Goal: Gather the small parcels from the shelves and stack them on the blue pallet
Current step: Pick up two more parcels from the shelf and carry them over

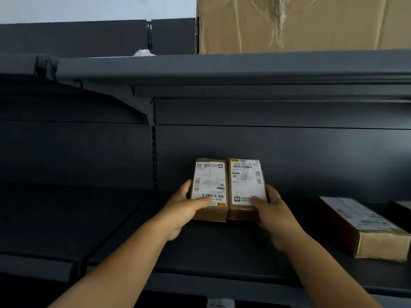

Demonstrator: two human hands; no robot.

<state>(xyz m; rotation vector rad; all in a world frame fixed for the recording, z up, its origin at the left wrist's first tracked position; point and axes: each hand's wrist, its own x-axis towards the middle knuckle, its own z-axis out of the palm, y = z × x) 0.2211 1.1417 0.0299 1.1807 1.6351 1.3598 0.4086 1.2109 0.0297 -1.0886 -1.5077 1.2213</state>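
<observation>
Gripping two small parcels side by side over the dark shelf (222, 245), we hold the left parcel (210, 187) in our left hand (184, 210) and the right parcel (246, 185) in our right hand (273, 214), thumbs on their labels. A third parcel (360, 227) lies further right on the shelf.

A dark grey metal shelving unit (222, 70) fills the view, its slotted upright post (154, 152) left of centre. Above the unit's top shelf shows a pale bluish-white wall (89, 7), dimly lit.
</observation>
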